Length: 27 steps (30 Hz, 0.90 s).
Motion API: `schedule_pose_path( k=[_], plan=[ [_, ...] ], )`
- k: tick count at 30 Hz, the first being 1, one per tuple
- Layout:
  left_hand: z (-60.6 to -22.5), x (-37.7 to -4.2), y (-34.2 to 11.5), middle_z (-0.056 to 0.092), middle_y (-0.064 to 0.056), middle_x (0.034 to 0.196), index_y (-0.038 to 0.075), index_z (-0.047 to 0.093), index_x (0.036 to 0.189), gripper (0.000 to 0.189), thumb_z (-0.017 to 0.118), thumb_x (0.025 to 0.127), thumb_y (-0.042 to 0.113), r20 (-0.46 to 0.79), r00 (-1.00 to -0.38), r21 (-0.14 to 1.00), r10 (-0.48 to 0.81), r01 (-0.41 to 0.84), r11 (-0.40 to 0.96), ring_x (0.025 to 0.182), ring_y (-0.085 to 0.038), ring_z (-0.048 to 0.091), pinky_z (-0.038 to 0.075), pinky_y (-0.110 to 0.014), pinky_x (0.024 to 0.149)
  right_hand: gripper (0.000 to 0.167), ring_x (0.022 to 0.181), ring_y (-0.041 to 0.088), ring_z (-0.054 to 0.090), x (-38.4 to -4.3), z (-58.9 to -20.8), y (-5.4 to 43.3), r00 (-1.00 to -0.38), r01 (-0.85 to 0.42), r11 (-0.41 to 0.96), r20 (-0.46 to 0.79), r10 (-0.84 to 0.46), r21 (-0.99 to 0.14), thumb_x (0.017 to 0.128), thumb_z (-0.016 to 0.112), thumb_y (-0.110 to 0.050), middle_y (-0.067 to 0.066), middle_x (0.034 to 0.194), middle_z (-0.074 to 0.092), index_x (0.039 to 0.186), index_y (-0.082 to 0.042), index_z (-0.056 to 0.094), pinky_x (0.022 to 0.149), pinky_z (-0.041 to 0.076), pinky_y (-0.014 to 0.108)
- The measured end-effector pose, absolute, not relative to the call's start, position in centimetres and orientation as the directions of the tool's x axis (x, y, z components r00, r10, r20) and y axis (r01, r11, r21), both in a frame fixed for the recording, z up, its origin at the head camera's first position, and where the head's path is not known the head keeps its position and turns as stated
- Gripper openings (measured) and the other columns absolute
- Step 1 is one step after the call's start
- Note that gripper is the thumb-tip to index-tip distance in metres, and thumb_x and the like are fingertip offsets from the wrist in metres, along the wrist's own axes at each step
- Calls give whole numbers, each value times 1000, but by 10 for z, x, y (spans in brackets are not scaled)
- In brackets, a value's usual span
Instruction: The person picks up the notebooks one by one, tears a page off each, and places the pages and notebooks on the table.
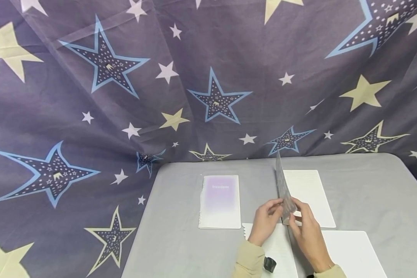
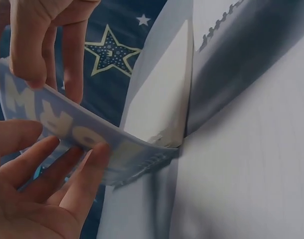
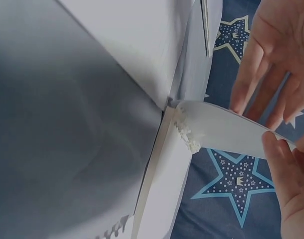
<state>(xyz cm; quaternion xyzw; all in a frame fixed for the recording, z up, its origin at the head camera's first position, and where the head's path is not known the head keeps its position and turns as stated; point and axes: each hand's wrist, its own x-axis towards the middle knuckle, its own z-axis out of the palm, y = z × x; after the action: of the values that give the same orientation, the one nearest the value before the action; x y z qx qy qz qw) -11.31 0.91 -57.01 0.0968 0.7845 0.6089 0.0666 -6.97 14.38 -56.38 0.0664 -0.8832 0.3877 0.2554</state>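
Observation:
Between my hands stands a thin, bendy notebook cover [image 1: 283,185], roughly upright. Its lettered side [image 2: 75,122] carries large pale letters on blue-grey and faces my left hand [image 1: 266,220]. Towards my right hand [image 1: 307,231] it shows a pale, plain side [image 3: 224,127]. The left hand pinches its near part from the left; on the right, thumb and fingers hold the same part. A rough, whitish strip [image 3: 186,130] runs along its lower edge. Lined paper [image 1: 276,249] with a notched left edge lies beneath the left forearm.
A white and purple notebook [image 1: 220,202] marked "freedom" lies on the left of the grey table [image 1: 170,247]. Behind my right hand is a white pad [image 1: 311,197], and nearer the right forearm another [image 1: 354,253]. A curtain with stars [image 1: 222,54] hangs behind the table.

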Motion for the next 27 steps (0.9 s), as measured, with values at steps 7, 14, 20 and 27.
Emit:
schedule_pose_path(
  k=[7, 14, 20, 27],
  plan=[
    [-576, -114, 13, 71, -2, 121, 15, 67, 125, 28, 60, 99, 21, -2, -965, 951, 262, 80, 299, 108, -7, 66, 54, -18, 91, 56, 91, 37, 69, -68, -563, 156, -854, -290, 691, 505, 124, -662, 82, 67, 12, 23, 120, 59, 133, 5, 47, 76, 53, 8],
    [-577, -112, 16, 69, -4, 123, 12, 67, 124, 27, 60, 98, 18, -22, -955, 952, 296, 70, 299, 109, -8, 66, 55, -16, 89, 57, 87, 39, 69, -65, -568, 167, -861, -259, 676, 482, 162, -690, 82, 67, 12, 27, 118, 59, 134, 8, 44, 76, 45, -3],
    [-581, -111, 17, 70, -4, 121, 12, 69, 122, 26, 62, 98, 18, -16, -953, 946, 304, 84, 312, 108, -9, 67, 55, -16, 88, 60, 80, 40, 69, -63, -569, 175, -864, -240, 643, 462, 200, -727, 80, 67, 15, 26, 112, 60, 135, 9, 42, 70, 47, -3],
    [-587, -111, 19, 66, -5, 129, 11, 69, 121, 26, 63, 97, 17, -31, -949, 940, 313, 78, 331, 109, -8, 66, 54, -14, 89, 61, 75, 10, 69, -60, -571, 183, -875, -158, 620, 400, 272, -768, 81, 69, 12, 24, 112, 59, 135, 7, 42, 61, 51, 3]
  ],
)
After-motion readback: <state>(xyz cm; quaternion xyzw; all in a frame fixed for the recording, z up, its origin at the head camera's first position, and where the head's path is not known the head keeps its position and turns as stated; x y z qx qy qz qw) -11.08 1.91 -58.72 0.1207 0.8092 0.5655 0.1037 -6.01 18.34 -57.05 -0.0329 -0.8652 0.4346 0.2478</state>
